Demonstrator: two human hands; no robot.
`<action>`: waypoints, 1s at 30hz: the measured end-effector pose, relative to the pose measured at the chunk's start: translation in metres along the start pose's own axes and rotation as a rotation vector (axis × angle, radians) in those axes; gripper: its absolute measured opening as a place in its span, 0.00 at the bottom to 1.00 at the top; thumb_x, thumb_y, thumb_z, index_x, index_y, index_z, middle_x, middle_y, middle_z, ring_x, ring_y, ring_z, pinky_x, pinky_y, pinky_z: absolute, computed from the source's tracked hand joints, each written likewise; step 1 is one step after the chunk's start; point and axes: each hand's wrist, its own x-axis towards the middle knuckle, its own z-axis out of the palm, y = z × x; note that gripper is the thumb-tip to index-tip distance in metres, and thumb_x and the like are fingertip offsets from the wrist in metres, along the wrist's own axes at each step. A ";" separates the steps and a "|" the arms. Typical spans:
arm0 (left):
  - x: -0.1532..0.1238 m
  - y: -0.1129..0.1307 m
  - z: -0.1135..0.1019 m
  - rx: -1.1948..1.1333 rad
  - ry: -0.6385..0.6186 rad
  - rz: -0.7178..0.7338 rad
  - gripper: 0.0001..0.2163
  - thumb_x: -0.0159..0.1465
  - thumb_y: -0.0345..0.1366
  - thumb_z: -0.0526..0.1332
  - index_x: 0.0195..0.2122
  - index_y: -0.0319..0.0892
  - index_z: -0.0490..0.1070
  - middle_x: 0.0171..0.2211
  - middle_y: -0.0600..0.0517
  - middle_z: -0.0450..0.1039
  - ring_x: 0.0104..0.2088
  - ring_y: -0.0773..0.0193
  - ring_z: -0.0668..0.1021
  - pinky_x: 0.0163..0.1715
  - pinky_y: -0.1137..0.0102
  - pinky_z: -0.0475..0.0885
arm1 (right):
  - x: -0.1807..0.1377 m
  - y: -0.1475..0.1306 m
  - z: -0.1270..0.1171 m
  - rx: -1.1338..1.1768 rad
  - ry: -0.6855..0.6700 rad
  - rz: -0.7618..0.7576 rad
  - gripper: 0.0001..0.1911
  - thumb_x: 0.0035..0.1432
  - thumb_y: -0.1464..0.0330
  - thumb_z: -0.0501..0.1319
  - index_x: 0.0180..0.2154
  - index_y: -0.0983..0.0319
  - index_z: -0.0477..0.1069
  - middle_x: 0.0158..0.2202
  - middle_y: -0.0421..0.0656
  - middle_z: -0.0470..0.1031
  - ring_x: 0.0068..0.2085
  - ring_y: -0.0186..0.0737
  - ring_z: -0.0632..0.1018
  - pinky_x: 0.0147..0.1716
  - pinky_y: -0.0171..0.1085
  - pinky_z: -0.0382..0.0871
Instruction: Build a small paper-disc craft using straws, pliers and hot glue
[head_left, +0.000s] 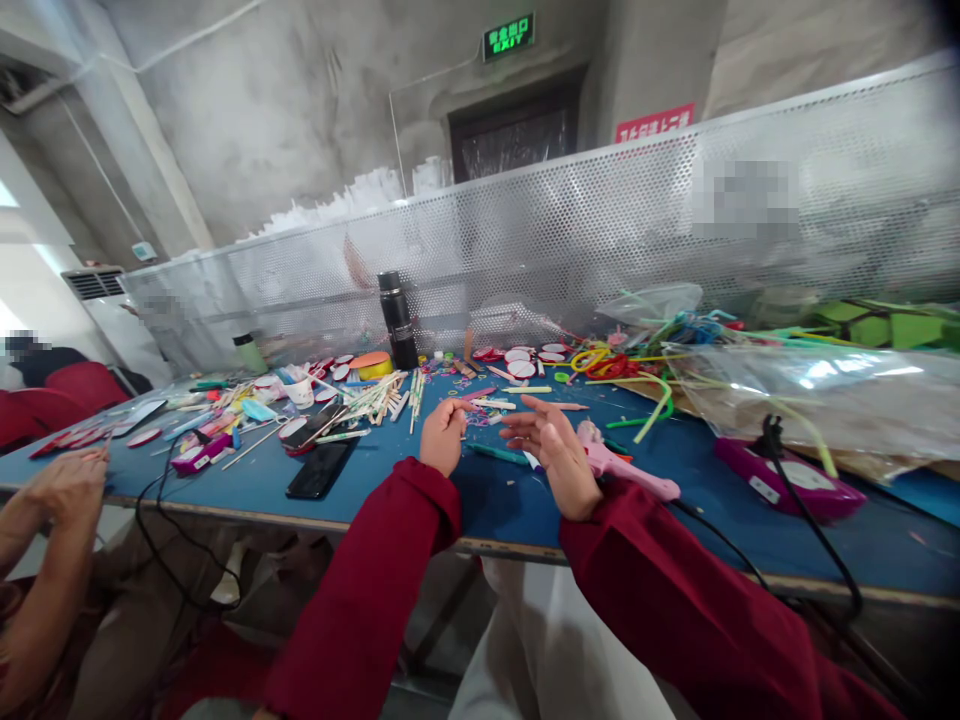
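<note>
Pink glue gun [628,470] lies just beside the loosely spread right hand [555,458]; the left hand [443,436] curls, grip unclear.

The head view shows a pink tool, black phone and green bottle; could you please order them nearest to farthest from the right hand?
1. Pink tool: just right of the right hand.
2. Black phone: left, near the front of the table.
3. Green bottle: far left, toward the back.
</note>
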 end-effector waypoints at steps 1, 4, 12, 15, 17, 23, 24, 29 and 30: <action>-0.001 0.002 0.000 -0.004 -0.013 0.002 0.11 0.67 0.40 0.56 0.40 0.41 0.75 0.20 0.57 0.61 0.22 0.68 0.64 0.26 0.73 0.61 | 0.000 0.000 0.000 0.013 -0.002 0.002 0.28 0.63 0.47 0.53 0.57 0.56 0.61 0.49 0.50 0.75 0.46 0.49 0.79 0.44 0.50 0.74; -0.004 0.007 0.003 -0.015 -0.121 0.037 0.15 0.64 0.46 0.62 0.44 0.41 0.76 0.20 0.58 0.60 0.22 0.68 0.64 0.27 0.72 0.62 | 0.000 0.000 0.000 0.051 0.002 0.002 0.28 0.64 0.48 0.54 0.57 0.56 0.61 0.49 0.50 0.75 0.46 0.49 0.79 0.45 0.51 0.74; -0.004 0.000 0.010 0.121 -0.410 0.229 0.10 0.51 0.38 0.75 0.32 0.42 0.80 0.39 0.48 0.73 0.42 0.59 0.75 0.47 0.65 0.69 | -0.001 0.000 0.001 0.101 -0.011 -0.006 0.26 0.65 0.49 0.54 0.58 0.56 0.60 0.48 0.50 0.76 0.48 0.50 0.79 0.47 0.52 0.73; 0.002 -0.004 0.005 0.124 -0.230 0.200 0.06 0.57 0.36 0.70 0.26 0.41 0.77 0.32 0.50 0.73 0.38 0.61 0.74 0.45 0.66 0.68 | -0.001 -0.001 0.001 0.096 0.000 -0.017 0.27 0.64 0.49 0.55 0.58 0.56 0.61 0.48 0.50 0.76 0.47 0.50 0.79 0.47 0.52 0.73; 0.006 -0.009 0.000 0.111 0.010 0.133 0.08 0.60 0.37 0.66 0.26 0.41 0.74 0.29 0.52 0.71 0.35 0.63 0.72 0.41 0.68 0.67 | -0.001 -0.002 0.001 0.077 0.014 -0.023 0.27 0.64 0.48 0.55 0.57 0.56 0.61 0.47 0.50 0.76 0.46 0.50 0.80 0.46 0.52 0.74; 0.008 -0.012 -0.010 0.110 0.242 0.051 0.18 0.69 0.44 0.52 0.23 0.42 0.66 0.23 0.54 0.63 0.28 0.65 0.68 0.33 0.70 0.64 | 0.000 0.000 -0.001 -0.018 0.046 -0.023 0.26 0.65 0.49 0.52 0.56 0.57 0.62 0.48 0.51 0.77 0.44 0.48 0.80 0.42 0.48 0.75; 0.007 -0.009 -0.010 0.166 0.207 0.066 0.20 0.69 0.45 0.52 0.21 0.42 0.65 0.22 0.54 0.63 0.27 0.64 0.68 0.34 0.69 0.64 | 0.000 -0.001 -0.001 -0.032 0.059 -0.023 0.25 0.65 0.49 0.53 0.56 0.57 0.63 0.47 0.50 0.77 0.43 0.48 0.80 0.40 0.47 0.75; 0.001 0.003 -0.007 0.428 -0.016 0.241 0.07 0.62 0.41 0.64 0.33 0.45 0.80 0.39 0.48 0.77 0.44 0.56 0.75 0.50 0.62 0.66 | -0.005 -0.009 0.001 -0.222 0.023 -0.065 0.19 0.65 0.52 0.55 0.46 0.58 0.71 0.36 0.45 0.78 0.34 0.43 0.78 0.35 0.43 0.74; 0.000 0.002 -0.005 0.469 -0.078 0.271 0.07 0.59 0.39 0.66 0.38 0.47 0.81 0.46 0.48 0.77 0.49 0.54 0.74 0.54 0.60 0.64 | -0.007 -0.012 0.003 -0.305 -0.020 -0.090 0.17 0.64 0.53 0.56 0.43 0.58 0.73 0.34 0.44 0.78 0.33 0.42 0.78 0.34 0.43 0.73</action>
